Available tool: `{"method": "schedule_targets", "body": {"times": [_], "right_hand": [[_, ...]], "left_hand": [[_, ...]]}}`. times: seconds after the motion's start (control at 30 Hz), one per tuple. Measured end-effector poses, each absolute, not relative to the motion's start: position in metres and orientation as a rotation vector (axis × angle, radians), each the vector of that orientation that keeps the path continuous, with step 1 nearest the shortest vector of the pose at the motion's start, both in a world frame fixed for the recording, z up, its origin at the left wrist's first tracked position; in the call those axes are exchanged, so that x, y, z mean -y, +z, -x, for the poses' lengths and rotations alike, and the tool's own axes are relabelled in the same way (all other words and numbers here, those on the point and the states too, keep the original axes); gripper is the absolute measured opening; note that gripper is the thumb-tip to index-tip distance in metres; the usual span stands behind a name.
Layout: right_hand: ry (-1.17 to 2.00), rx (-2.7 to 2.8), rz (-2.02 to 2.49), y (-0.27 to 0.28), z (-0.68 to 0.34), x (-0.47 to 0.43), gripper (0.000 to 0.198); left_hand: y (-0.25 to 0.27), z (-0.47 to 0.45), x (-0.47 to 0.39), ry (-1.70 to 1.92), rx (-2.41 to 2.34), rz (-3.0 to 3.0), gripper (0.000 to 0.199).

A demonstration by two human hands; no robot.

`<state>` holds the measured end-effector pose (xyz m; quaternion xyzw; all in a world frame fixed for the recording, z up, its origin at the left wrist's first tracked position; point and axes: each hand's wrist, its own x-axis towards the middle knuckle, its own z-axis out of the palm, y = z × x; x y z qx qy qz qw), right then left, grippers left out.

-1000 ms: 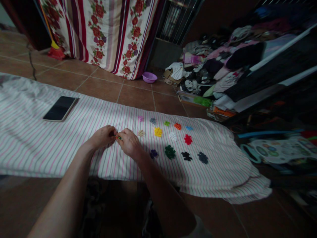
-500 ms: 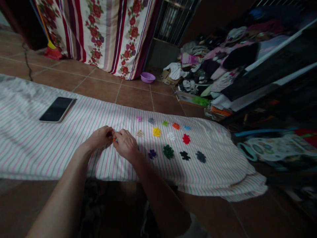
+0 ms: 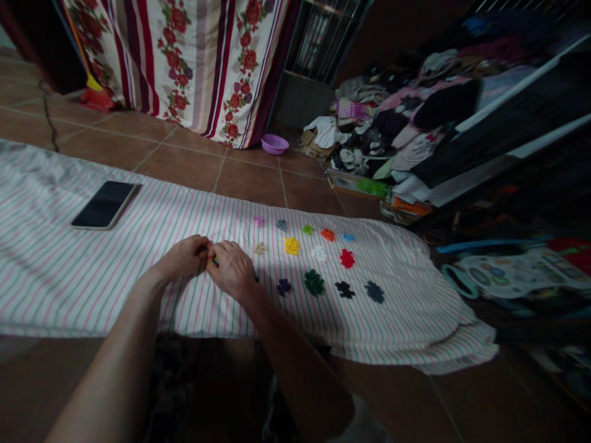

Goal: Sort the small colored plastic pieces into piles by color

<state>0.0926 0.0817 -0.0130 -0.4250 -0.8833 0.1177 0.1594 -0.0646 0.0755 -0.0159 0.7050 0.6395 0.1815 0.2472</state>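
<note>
My left hand (image 3: 187, 255) and my right hand (image 3: 231, 266) meet just above the striped cloth, fingertips touching. Both are closed in a pinch around a small multicoloured piece (image 3: 215, 261), mostly hidden by the fingers; yellow, green and blue specks peek out. Right of my hands lie little heaps of tiny plastic pieces sorted by colour. Nearest are a beige heap (image 3: 260, 248) and a purple heap (image 3: 284, 287). Beyond them are a yellow heap (image 3: 291, 246), a dark green heap (image 3: 314, 282), a red heap (image 3: 347, 258) and several others.
A phone (image 3: 105, 205) lies face up on the striped cloth (image 3: 152, 221) at the left. On the tiled floor behind stand a purple basin (image 3: 275, 144) and a red broom (image 3: 98, 98) near a floral curtain (image 3: 194, 74). Piled clothes (image 3: 392, 123) fill the back right.
My right hand has shifted slightly left and closer over the small piece, so less orange shows between the fingers. The heaps and the phone stay in place.
</note>
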Motion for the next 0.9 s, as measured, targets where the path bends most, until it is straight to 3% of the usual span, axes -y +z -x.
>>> {"method": "schedule_targets", "body": {"times": [0.33,0.9], "right_hand": [[0.429,2.277,1.203,-0.015,-0.109,-0.099,0.008],[0.438,2.007,1.229,-0.012,-0.18,-0.122,0.017]], "left_hand": [[-0.018,0.065,-0.075,0.511,-1.677,-1.844,0.031],[-0.01,0.051,-0.078,0.418,-1.717,-1.918,0.045]]}}
